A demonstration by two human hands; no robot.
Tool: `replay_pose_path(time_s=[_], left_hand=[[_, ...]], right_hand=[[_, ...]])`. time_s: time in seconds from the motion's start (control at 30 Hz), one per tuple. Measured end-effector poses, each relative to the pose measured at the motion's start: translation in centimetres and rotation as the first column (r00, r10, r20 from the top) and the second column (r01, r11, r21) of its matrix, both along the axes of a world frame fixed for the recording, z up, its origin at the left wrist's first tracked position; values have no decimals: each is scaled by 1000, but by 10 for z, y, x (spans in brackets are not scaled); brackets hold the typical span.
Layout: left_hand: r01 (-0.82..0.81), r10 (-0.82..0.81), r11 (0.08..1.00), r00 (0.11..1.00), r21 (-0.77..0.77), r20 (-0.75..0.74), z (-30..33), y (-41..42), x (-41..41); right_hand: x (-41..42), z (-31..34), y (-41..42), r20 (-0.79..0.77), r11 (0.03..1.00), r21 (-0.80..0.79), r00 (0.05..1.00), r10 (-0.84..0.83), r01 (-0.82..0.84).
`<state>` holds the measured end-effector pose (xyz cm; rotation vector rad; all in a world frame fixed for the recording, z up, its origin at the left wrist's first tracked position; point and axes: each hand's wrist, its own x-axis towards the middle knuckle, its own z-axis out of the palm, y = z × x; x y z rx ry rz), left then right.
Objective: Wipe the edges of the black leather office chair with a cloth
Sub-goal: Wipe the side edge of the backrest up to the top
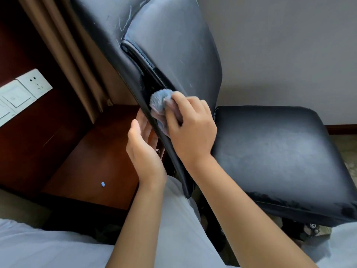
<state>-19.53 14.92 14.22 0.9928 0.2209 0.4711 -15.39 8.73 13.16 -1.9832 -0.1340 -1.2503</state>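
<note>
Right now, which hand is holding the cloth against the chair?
The right hand: it grips the blue-grey cloth against the backrest edge. The left hand is bare, resting behind that edge.

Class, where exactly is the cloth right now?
In the head view, centre frame, the blue-grey cloth is gripped by the right hand against the chair backrest's side edge.

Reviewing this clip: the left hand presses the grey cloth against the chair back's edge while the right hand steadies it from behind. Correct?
The hands are swapped. In the head view the right hand presses the grey cloth on the chair back's edge; the left hand steadies it from behind.
</note>
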Motion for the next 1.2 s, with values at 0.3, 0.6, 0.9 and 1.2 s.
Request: replay_pose_path(time_s=[0.3, 0.6, 0.9, 1.2], left_hand=[[-49, 59, 985, 996, 167, -59, 0, 4, 6], [-30, 32, 993, 999, 111, -15, -4, 6, 7], [-76, 82, 995, 992, 68, -91, -5, 14, 10], [-31, 34, 996, 998, 81, -44, -2, 6, 5]], right_hand=[[5, -8, 0, -106, 997, 63, 993, -46, 53], [-14, 10, 8, 37, 977, 137, 987, 159, -163], [-4, 14, 10, -18, 979, -11, 979, 202, -203], [-19, -29, 4, -202, 992, -25, 973, 116, -124]])
